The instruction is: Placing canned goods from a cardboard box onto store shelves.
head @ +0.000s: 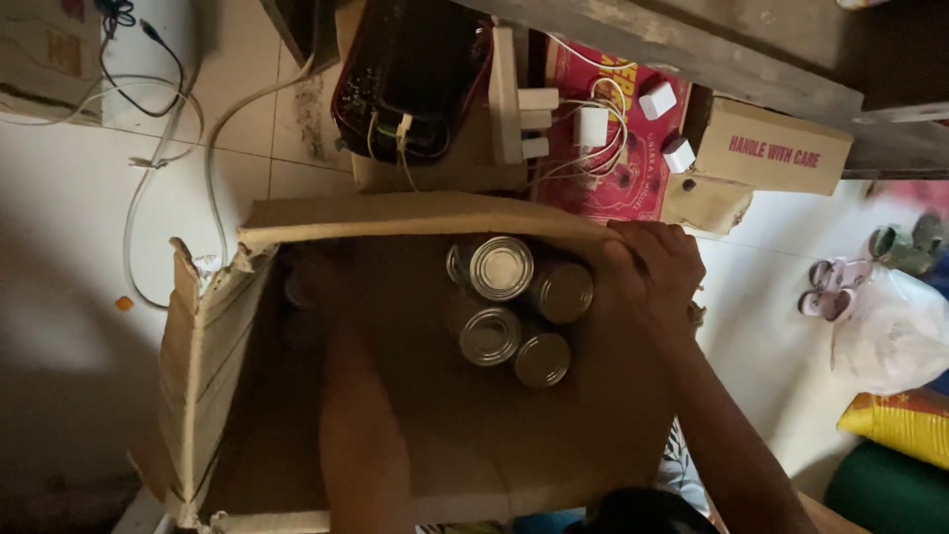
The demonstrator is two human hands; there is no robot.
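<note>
I look down into a large open cardboard box (213, 336). Several metal tin cans (501, 267) stand upright inside it, toward the far right corner. My right hand (654, 265) grips the far right rim of the box, just beside the cans. My left arm reaches deep into the left part of the box; my left hand (314, 287) is in shadow near the far left wall, and what it touches is too dark to make out.
Beyond the box sit a dark device with cables (410, 74), white chargers on a power strip (514, 99), a red box (613, 148) and a small cardboard carton (776, 148). Sandals (835, 287), a white plastic bag (895, 331) and a yellow sack (905, 420) lie on the right.
</note>
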